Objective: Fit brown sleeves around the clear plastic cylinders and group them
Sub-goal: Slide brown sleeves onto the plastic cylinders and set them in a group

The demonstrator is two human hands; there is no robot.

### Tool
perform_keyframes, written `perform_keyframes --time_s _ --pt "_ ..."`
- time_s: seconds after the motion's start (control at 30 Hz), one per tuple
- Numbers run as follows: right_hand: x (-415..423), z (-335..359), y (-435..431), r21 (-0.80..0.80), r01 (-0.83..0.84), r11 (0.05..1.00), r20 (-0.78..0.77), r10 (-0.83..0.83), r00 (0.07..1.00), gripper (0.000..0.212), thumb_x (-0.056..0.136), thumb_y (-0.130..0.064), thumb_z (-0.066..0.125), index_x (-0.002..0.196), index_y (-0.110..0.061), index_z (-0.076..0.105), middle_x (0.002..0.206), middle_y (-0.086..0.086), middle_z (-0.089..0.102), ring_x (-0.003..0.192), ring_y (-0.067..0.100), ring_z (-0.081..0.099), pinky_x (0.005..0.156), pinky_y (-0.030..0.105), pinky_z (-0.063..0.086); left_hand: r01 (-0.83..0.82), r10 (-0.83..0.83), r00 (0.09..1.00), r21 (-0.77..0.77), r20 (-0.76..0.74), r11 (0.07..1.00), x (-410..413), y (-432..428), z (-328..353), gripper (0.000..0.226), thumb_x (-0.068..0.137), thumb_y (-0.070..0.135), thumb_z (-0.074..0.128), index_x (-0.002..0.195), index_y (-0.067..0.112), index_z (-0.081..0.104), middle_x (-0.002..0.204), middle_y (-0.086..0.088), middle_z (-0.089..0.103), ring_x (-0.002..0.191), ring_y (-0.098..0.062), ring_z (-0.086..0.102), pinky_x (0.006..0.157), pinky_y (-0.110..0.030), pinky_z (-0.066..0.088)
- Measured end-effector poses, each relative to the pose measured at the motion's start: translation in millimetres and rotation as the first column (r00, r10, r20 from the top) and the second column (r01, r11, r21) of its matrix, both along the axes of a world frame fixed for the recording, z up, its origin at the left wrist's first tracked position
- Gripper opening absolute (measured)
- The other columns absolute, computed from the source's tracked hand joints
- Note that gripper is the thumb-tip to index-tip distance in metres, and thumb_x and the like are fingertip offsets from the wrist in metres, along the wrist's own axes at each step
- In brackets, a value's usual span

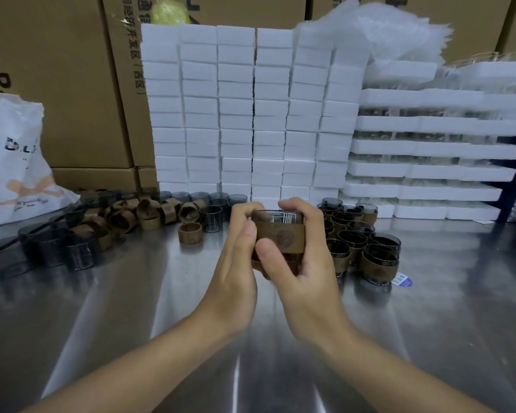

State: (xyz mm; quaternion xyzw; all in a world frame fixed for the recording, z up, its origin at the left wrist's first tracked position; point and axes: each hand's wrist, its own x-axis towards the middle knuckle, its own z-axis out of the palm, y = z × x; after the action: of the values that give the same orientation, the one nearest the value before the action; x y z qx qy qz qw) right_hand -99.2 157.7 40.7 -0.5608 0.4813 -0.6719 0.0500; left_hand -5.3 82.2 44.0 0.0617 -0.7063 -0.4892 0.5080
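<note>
Both hands hold one clear cylinder above the middle of the steel table, with a brown sleeve wrapped round its waist. My left hand grips its left side, thumb on the front. My right hand curls round the right side and underneath, thumb pressed on the sleeve. To the right stands a group of sleeved cylinders. Loose brown sleeves lie piled at the left, one sleeve apart from them. Bare cylinders stand at the far left and behind the sleeves.
The steel table stretches toward me. White foam blocks are stacked behind the work, with foam trays of cylinders at right. A white plastic bag sits at left, cardboard boxes behind. A small blue label lies by the group.
</note>
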Motion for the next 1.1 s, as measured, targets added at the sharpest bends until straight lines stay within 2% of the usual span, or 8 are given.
perform_keyframes --time_s 0.1,0.2,0.43,0.57,0.7,0.8,0.97,1.1 --pt "5.0 -0.5 1.4 -0.042 -0.003 0.999 0.029 0.005 1.0 0.049 0.088 -0.056 0.073 0.128 -0.042 0.049 0.099 -0.006 0.07 0.087 0.023 0.073 0.073 0.038 0.059 -0.031 0.031 0.999 -0.01 0.016 0.999 -0.4 8.3 1.6 0.031 0.112 0.047 0.024 0.105 0.037 0.053 0.086 0.016 0.062 0.075 -0.001 0.06 0.065 -0.022 0.053" --pt "7.5 -1.2 2.2 -0.092 -0.012 0.996 0.032 0.015 0.999 0.04 0.091 -0.05 0.071 0.123 -0.038 0.049 0.088 -0.012 0.07 0.072 0.017 0.07 0.063 0.028 0.053 -0.026 0.026 1.0 -0.015 -0.007 1.0 -0.9 16.5 0.1 0.035 0.112 0.049 0.021 0.104 0.03 0.05 0.081 0.018 0.061 0.068 0.002 0.057 0.057 -0.018 0.049" --pt "10.5 -0.8 3.8 -0.202 0.019 0.979 -0.002 -0.02 1.0 0.037 0.092 -0.045 0.072 0.12 -0.034 0.05 0.091 -0.018 0.071 0.084 0.015 0.073 0.074 0.019 0.054 -0.026 0.024 0.999 -0.04 -0.043 0.999 -0.3 19.4 2.8 0.038 0.109 0.053 0.025 0.104 0.026 0.052 0.082 0.01 0.057 0.074 -0.004 0.054 0.069 -0.019 0.048" --pt "7.5 -2.1 1.9 -0.175 0.017 0.984 -0.013 -0.02 1.0 0.035 0.093 -0.049 0.072 0.119 -0.037 0.05 0.094 -0.014 0.073 0.09 0.019 0.075 0.077 0.024 0.056 -0.021 0.021 1.0 -0.042 -0.021 0.999 0.3 16.3 1.1 0.043 0.112 0.049 0.023 0.108 0.016 0.05 0.085 -0.003 0.055 0.078 -0.01 0.054 0.073 -0.025 0.048" --pt "2.0 -8.6 -2.4 -0.124 0.04 0.992 -0.009 -0.041 0.999 0.043 0.094 -0.061 0.071 0.114 -0.03 0.05 0.088 -0.011 0.07 0.081 0.018 0.071 0.071 0.027 0.056 -0.037 0.037 0.999 -0.056 -0.004 0.998 -1.4 14.6 -4.2 0.036 0.114 0.037 0.021 0.106 0.021 0.052 0.085 0.016 0.059 0.08 -0.002 0.056 0.077 -0.016 0.047" --pt "-1.6 -10.8 -5.8 -0.126 0.05 0.991 -0.031 -0.054 0.998 0.046 0.094 -0.073 0.065 0.112 -0.035 0.049 0.087 -0.012 0.068 0.079 0.017 0.07 0.068 0.025 0.055 -0.035 0.035 0.999 -0.059 -0.003 0.998 -3.8 12.1 -9.6 0.036 0.115 0.038 0.02 0.107 0.025 0.053 0.087 0.018 0.06 0.081 0.001 0.058 0.077 -0.013 0.048" --pt "-31.4 -15.0 -15.7 0.126 0.117 0.985 -0.171 -0.095 0.981 0.05 0.093 -0.083 0.055 0.115 -0.039 0.047 0.088 -0.005 0.068 0.078 0.023 0.068 0.074 0.053 0.058 -0.004 0.009 0.991 -0.036 0.137 0.999 -5.1 -7.6 -12.9 0.034 0.111 0.054 0.022 0.116 0.036 0.05 0.089 0.012 0.067 0.075 -0.005 0.064 0.069 -0.02 0.054" --pt "-61.4 -22.6 -20.9 0.208 0.16 0.965 -0.295 -0.094 0.951 0.029 0.099 -0.068 0.056 0.099 -0.039 0.049 0.086 -0.012 0.058 0.084 0.016 0.056 0.074 0.039 0.047 -0.004 0.033 0.929 -0.081 0.37 0.997 -2.4 -30.8 -23.8 0.033 0.111 0.062 0.025 0.135 0.055 0.046 0.107 0.013 0.074 0.087 -0.011 0.075 0.072 -0.027 0.056"
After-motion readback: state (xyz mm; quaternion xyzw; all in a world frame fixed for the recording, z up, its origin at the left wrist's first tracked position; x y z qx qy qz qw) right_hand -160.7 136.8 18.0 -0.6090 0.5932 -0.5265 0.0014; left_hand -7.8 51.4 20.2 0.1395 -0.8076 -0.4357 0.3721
